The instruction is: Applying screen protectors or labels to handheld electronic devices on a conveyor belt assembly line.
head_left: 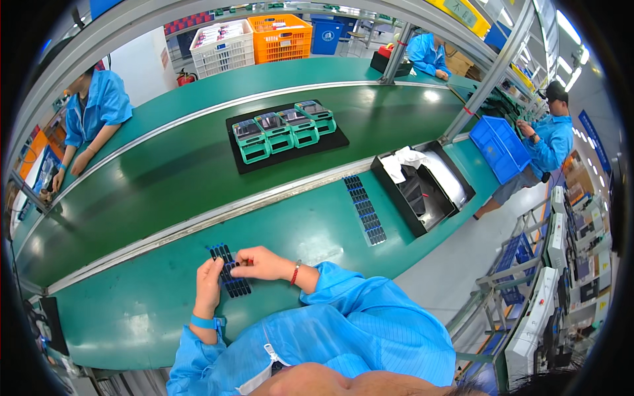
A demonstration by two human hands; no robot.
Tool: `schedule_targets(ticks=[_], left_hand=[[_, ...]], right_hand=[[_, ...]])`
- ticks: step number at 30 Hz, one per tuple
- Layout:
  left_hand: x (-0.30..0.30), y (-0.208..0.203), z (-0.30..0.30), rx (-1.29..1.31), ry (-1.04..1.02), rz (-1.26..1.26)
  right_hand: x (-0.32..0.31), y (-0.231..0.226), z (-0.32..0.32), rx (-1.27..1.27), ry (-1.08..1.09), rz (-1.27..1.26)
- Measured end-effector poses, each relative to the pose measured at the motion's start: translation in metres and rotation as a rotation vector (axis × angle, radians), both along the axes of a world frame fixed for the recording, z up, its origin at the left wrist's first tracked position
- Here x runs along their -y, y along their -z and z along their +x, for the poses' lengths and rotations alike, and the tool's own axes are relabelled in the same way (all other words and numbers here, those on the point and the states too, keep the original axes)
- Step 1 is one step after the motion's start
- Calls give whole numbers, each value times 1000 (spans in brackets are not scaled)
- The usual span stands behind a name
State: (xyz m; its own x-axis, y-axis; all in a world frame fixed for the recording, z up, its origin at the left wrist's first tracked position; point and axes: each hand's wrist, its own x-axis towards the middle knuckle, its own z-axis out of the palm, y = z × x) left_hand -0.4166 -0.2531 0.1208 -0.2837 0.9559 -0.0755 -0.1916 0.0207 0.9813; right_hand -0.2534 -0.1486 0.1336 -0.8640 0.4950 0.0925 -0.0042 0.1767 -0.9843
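Green bench point(153, 294), black strip sheet point(237, 288) near eight o'clock in view, left hand point(208, 285) pinching its edge, right hand point(263, 265) touching, grip unclear; uneven pulling between them could crease it.

Left of the black rectangular box point(400, 198) lies a rectangular black-strip sheet point(364, 210); right, a blue rectangular plastic crate point(512, 165).

Orange crate point(282, 49) beside white crate point(223, 55), probably a fire extinguisher point(186, 78) nearby
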Motion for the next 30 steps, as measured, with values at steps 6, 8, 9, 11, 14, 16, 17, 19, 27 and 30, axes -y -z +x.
schedule_targets(ticks=[6, 8, 9, 11, 14, 16, 17, 19, 27, 30], left_hand=[[-3, -1, -2, 327, -82, 96], [1, -16, 4, 347, -80, 99], [3, -23, 6, 363, -78, 102], [8, -22, -4, 326, 12, 120], [-1, -5, -19, 317, 193, 39], [13, -10, -18, 340, 168, 79], [12, -9, -18, 320, 199, 90], [6, -11, -19, 424, 273, 60], [7, -14, -26, 892, 115, 147], [7, -11, -36, 930, -6, 154]], right_hand=[[0, 13, -1, 8, -18, 472], [-1, 17, -4, 24, -44, 473], [0, 18, -6, 29, -76, 394], [4, 14, -14, 46, -103, 304], [4, 16, -17, 80, -69, 288], [9, 6, -23, 102, -161, 239], [12, 5, -24, 70, -150, 240], [13, 10, -23, 97, -143, 226], [25, -7, -25, 215, -114, 205], [25, -8, -27, 232, -97, 256]])
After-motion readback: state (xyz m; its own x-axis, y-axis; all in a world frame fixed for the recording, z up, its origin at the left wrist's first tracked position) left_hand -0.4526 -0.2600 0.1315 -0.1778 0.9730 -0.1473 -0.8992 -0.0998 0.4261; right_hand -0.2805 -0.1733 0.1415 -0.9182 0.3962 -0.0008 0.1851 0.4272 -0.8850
